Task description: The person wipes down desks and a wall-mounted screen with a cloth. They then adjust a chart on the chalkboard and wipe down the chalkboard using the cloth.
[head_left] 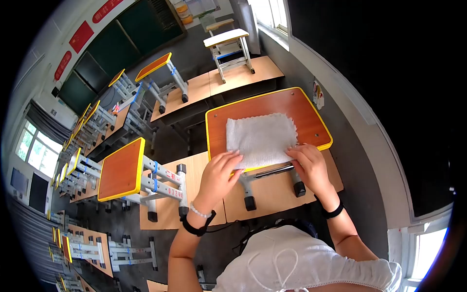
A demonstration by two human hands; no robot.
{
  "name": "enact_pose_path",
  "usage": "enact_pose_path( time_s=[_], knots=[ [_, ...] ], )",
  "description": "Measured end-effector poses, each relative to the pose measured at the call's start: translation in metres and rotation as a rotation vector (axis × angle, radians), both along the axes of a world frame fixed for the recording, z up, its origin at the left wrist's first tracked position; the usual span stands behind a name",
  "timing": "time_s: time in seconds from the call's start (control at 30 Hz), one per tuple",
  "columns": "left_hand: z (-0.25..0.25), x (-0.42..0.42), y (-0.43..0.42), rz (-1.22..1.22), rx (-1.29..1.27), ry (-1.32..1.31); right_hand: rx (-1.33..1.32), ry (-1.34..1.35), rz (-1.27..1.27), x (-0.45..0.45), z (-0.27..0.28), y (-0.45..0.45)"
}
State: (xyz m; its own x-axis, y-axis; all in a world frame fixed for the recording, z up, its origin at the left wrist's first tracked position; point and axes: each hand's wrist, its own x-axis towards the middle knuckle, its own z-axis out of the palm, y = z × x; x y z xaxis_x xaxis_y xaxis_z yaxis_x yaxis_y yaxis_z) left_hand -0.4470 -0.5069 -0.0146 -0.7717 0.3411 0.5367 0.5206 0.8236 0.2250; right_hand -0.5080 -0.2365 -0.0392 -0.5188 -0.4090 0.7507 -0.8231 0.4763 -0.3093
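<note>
A light grey cloth (262, 136) with a scalloped edge lies spread flat on the brown, yellow-edged seat of a stool (306, 112). The stool stands on a pale wooden desk (272, 197) in front of me. My left hand (221, 173) grips the cloth's near left corner, thumb and fingers closed on it. At the near right corner, my right hand (309, 165) pinches the cloth in the same way. The near edge of the cloth reaches the seat's front rim, between both hands.
Left of me, another stool (121, 170) rests on the adjoining desk. More stools stand on desks ahead, including a pale-topped one (226, 39). A wall with a window ledge (340, 82) runs close on the right. A dark green chalkboard (116, 44) hangs at the front.
</note>
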Motion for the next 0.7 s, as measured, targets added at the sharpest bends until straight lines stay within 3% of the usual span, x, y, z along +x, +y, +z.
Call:
enact_pose_path(
  time_s=[0.07,0.2,0.3,0.4,0.5,0.53,0.63,0.7],
  knots=[
    [0.001,0.015,0.012,0.05,-0.049,0.095,-0.05,-0.03,0.042,0.006,0.009,0.005],
    [0.035,0.033,0.034,0.04,0.15,0.204,-0.263,-0.148,0.126,0.016,0.055,0.022],
    [0.065,0.016,0.045,0.058,0.543,0.009,-0.329,-0.308,0.086,-0.008,0.082,0.02],
    [0.083,-0.029,0.038,0.065,0.749,-0.109,-0.3,-0.342,0.02,-0.053,0.101,0.006],
    [0.067,-0.062,0.026,0.361,0.472,-0.052,-0.25,-0.234,-0.023,-0.074,0.086,-0.007],
    [0.057,-0.065,0.025,0.406,0.209,0.152,-0.202,-0.173,-0.012,-0.07,0.083,-0.007],
    [0.026,-0.055,0.035,0.197,0.006,0.047,0.058,-0.083,0.06,-0.055,0.054,-0.01],
    [0.009,-0.044,0.052,0.103,-0.064,-0.162,0.204,-0.224,0.148,-0.044,0.031,-0.014]
  ],
)
